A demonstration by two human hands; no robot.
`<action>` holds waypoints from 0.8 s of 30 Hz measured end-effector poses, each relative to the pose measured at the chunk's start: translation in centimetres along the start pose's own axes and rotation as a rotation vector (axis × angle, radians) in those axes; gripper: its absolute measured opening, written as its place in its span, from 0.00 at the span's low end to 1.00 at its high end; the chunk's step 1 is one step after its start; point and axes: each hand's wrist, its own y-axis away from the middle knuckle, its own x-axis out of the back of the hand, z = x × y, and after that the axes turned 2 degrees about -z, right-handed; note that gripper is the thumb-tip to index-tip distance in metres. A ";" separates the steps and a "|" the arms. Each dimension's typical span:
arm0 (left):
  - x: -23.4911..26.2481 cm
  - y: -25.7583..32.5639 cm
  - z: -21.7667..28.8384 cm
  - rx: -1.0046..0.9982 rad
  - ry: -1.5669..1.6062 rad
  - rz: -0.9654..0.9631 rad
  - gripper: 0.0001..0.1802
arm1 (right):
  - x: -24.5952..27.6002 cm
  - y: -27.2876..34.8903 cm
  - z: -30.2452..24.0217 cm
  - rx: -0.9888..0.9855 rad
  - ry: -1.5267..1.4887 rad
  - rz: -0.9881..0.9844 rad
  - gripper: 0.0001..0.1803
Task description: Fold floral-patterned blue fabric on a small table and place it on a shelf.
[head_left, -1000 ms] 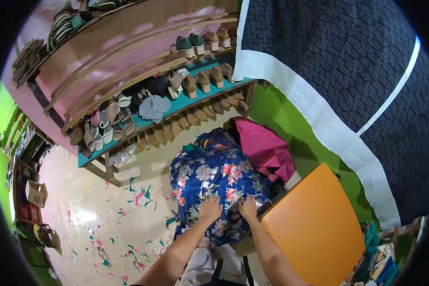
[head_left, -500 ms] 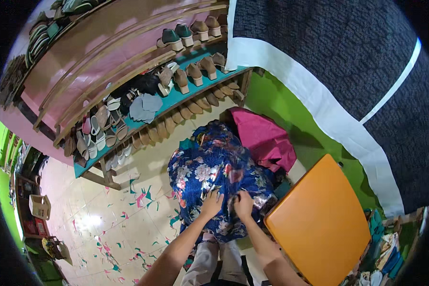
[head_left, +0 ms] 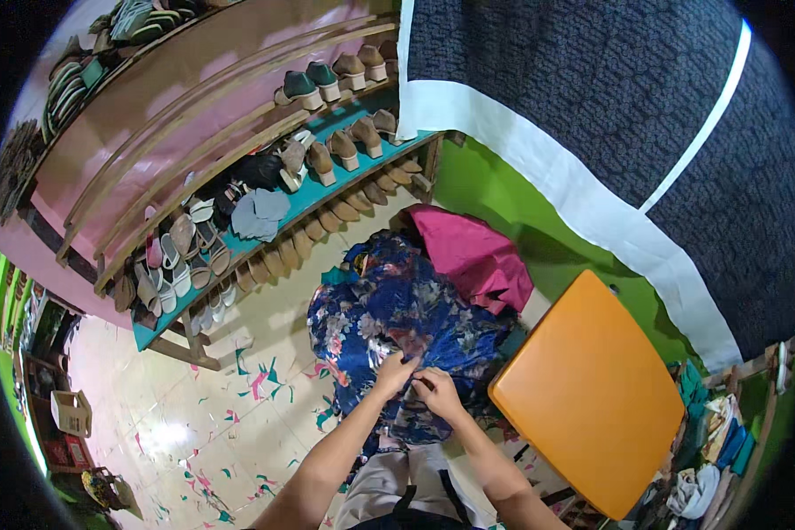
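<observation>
A blue flower-printed cloth [head_left: 397, 318] lies bunched over a pile in front of me. My left hand [head_left: 391, 374] pinches its near edge, fingers closed on the fabric. My right hand [head_left: 435, 391] grips the same edge right beside it, the two hands almost touching. A pink cloth [head_left: 468, 252] lies behind the blue one, against the green wall. An orange tabletop [head_left: 587, 393] stands to the right of my hands.
A wooden shoe rack [head_left: 265, 203] with several rows of shoes runs along the pink wall at left. A dark patterned curtain [head_left: 609, 115] with white bands hangs at upper right. Tiled floor [head_left: 221, 397] spreads at lower left; cluttered items [head_left: 715, 450] sit at lower right.
My hands have drawn closer together on the blue cloth's near edge. The view has shifted slightly, the rack and cloth sliding a little in the picture.
</observation>
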 end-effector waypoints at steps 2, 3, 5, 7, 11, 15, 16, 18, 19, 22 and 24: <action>0.4 1.0 -1.4 -0.072 -0.061 0.077 0.20 | -0.7 0.3 -0.3 -0.014 0.046 -0.108 0.11; 0.6 1.6 -1.2 -0.149 -0.116 0.136 0.17 | -0.9 0.2 0.2 -0.013 0.046 -0.102 0.11; 0.3 3.1 -1.0 -0.263 -0.231 0.148 0.14 | -0.9 -0.1 1.7 -0.186 -0.185 0.304 0.15; 0.5 5.4 -0.1 -0.381 -0.310 0.158 0.12 | -0.5 -1.1 2.8 -0.568 -0.193 0.367 0.29; 2.0 9.5 1.5 -0.597 -0.379 0.049 0.12 | -0.4 -3.8 0.0 -1.121 -1.098 0.066 0.27; 2.7 10.4 1.7 -0.567 -0.454 -0.138 0.16 | -1.3 -3.5 0.7 -0.770 -0.616 -0.107 0.13; 4.3 10.6 2.0 -0.609 -0.384 -0.183 0.19 | -0.9 -3.5 -1.2 -0.730 -0.634 -0.025 0.13; 6.3 9.8 1.3 -0.495 -0.347 -0.322 0.18 | -0.2 -3.2 -2.4 -0.584 -0.700 0.048 0.13; 7.7 10.1 0.6 -0.513 -0.232 -0.239 0.18 | 0.4 -3.2 -5.4 -0.751 -0.659 -0.041 0.12; 11.5 9.8 1.3 -0.260 -0.470 0.065 0.15 | 2.3 -2.9 -11.4 -0.398 -0.461 -0.414 0.11; 12.4 9.3 1.6 -0.213 -0.505 0.183 0.19 | 2.0 -2.1 -11.1 -0.245 -0.309 -0.645 0.11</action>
